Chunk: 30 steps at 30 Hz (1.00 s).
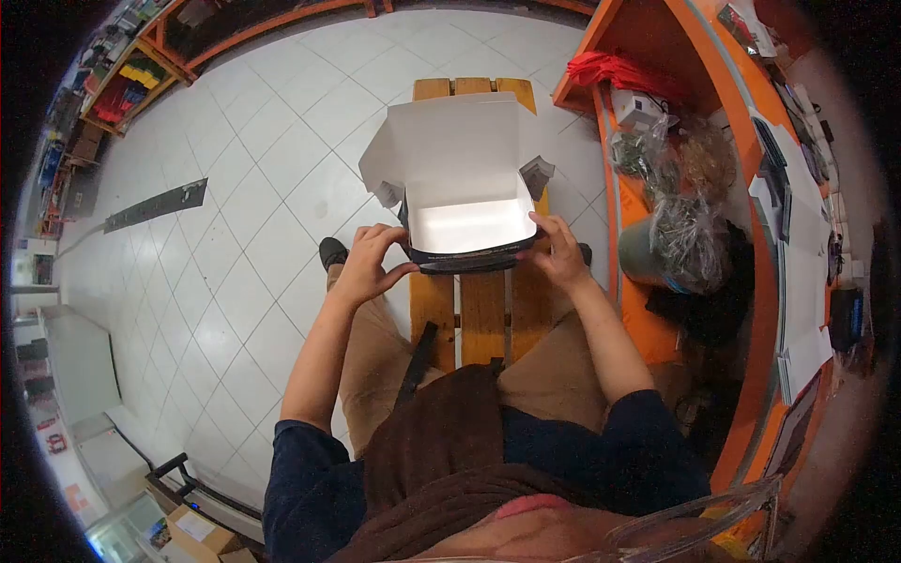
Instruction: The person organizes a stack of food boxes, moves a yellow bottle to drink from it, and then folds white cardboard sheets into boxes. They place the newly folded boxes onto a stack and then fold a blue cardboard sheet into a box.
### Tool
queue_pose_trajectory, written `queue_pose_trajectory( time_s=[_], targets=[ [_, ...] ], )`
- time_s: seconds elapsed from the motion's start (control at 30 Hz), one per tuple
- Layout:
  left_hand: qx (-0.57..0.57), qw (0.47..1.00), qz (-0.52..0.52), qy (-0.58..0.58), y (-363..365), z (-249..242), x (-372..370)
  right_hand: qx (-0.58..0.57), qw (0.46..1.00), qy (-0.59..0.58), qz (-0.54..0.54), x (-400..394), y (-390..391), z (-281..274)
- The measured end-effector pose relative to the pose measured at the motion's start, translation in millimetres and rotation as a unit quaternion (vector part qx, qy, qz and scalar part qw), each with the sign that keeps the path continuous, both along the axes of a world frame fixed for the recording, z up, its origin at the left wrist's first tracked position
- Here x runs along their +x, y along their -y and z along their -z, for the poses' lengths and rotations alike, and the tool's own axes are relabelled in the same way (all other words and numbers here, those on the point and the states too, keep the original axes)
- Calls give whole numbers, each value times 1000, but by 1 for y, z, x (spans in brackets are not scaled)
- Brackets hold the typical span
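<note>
An open cardboard box (466, 228), white inside and dark outside with small print along its front, stands on the wooden slatted bench (483, 319) between my legs. Its white lid (458, 141) is folded back, away from me, and side flaps stick out to the left and right. My left hand (371, 263) pinches the front left corner, with the thumb along the front wall. At the front right corner my right hand (561, 253) grips the wall between thumb and fingers. Only the white bottom shows inside the box.
To the right stands an orange shelf unit (610, 235) holding a grey-green bucket (643, 251), clear plastic bags (693, 244), red plastic (624, 70) and a small white box (640, 110). White floor tiles (263, 206) lie left of the bench. A black chair-like frame (202, 488) stands at lower left.
</note>
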<state>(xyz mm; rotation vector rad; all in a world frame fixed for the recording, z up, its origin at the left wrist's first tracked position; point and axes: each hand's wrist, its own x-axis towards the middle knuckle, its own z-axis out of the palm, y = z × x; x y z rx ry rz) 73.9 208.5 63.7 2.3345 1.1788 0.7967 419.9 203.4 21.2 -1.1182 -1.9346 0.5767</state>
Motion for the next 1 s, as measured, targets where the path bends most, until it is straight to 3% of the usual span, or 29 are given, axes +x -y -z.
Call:
queue_pose_trajectory(
  time_s=[0.27,0.47,0.57,0.73,0.83,1.0],
  targets=[
    [-40,999,30,3,-9,6,-1,20,999,19,-20,5,-3,-4],
    [-60,993,-37,89,-1,5,7,36,998,50,-30,7,-6,-6],
    [-43,997,20,56,-2,-6,8,57,994,67,-63,6,-8,-14],
    [7,999,30,7,1,-6,6,69,991,89,-76,8,-6,-19],
    [-7,999,32,-13,4,-3,7,-28,993,105,-50,3,-5,-29],
    [-106,994,-2,0,36,-19,18,-174,976,98,85,-18,17,-54]
  ],
)
